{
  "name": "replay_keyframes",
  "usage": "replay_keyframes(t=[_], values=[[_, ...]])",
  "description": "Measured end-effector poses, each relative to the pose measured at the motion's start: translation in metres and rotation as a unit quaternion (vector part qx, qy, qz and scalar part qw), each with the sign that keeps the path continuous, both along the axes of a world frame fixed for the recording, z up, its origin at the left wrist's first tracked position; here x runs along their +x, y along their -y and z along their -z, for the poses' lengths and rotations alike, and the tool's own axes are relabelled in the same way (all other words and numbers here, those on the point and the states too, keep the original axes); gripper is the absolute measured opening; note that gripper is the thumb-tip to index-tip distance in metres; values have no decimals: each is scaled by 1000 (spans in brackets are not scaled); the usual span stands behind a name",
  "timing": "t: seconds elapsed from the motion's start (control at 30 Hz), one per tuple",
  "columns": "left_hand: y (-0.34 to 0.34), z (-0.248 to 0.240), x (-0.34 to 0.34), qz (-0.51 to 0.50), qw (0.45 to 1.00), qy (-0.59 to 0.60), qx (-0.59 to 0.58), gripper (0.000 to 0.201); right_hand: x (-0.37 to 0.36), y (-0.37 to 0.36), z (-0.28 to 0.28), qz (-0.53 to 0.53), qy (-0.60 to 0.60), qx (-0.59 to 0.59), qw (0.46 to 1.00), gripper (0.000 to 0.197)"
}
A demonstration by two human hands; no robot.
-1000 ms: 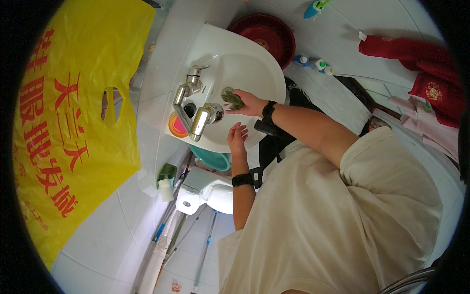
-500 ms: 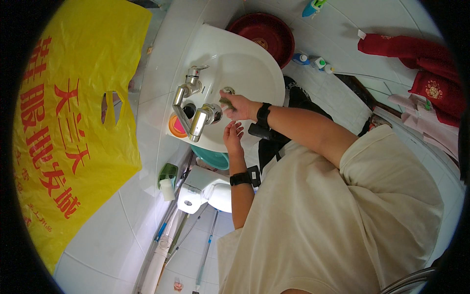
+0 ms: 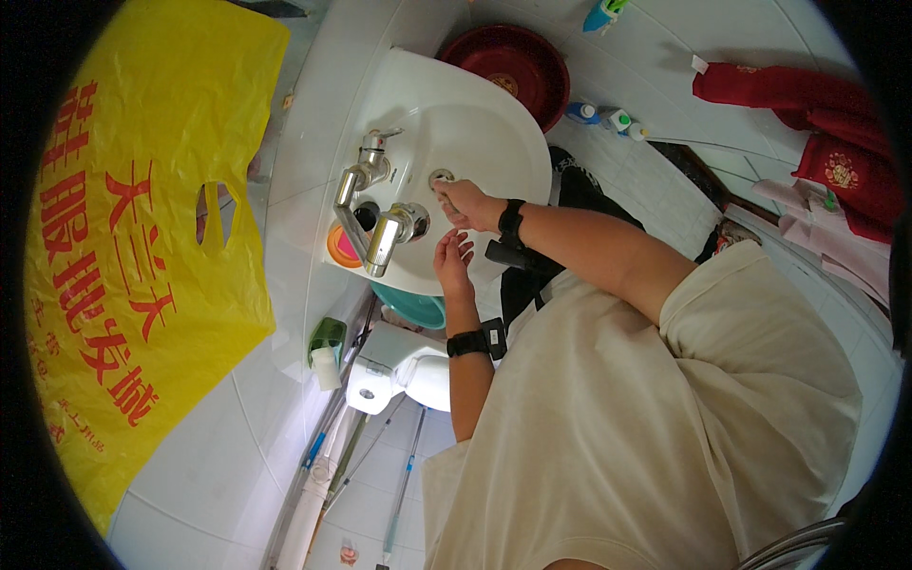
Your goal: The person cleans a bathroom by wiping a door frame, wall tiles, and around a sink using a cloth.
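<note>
Right hand (image 3: 467,204) curled closed round a mostly hidden green item (image 3: 455,200), over the white sink (image 3: 489,123), just beside the drain (image 3: 440,177). Left hand (image 3: 454,258) near it, fingers loosely bent and parted, nothing visibly held. Chrome faucet (image 3: 385,243) near both.

1. Far left of the frame, a yellow plastic bag (image 3: 161,247) is spread wide.
2. Top centre now, a dark red basin (image 3: 541,76) is spotted.
3. Upper right, red towels (image 3: 798,92) are draped.
4. Near mid-frame, a teal basin (image 3: 415,308) is partly hidden.
</note>
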State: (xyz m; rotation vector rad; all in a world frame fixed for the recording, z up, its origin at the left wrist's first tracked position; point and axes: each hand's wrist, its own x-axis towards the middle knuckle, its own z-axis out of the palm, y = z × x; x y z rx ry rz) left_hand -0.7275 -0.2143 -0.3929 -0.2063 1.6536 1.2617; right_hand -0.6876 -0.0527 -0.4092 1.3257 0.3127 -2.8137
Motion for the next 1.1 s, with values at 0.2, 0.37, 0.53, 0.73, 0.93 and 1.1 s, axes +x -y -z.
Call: replay_keyframes(t=[0.2,0.37,0.53,0.73,0.93,1.1], values=[[-10,-4,-3,-18,1000,24,2,36,5,3,0,-30,-35,131,990,41],[-21,0,-5,-151,986,68,26,47,31,-8,-10,-82,-126,120,981,47],[-55,1,-7,-193,950,210,126,31,47,-14,-28,-142,-135,124,973,57],[-75,18,-16,-261,933,237,70,20,76,-56,-43,-120,-37,284,951,42],[-126,-22,-6,-207,932,263,140,31,115,-81,-36,-118,51,367,921,34],[-127,-23,-19,-284,884,315,197,22,142,-88,12,-98,124,511,845,26]])
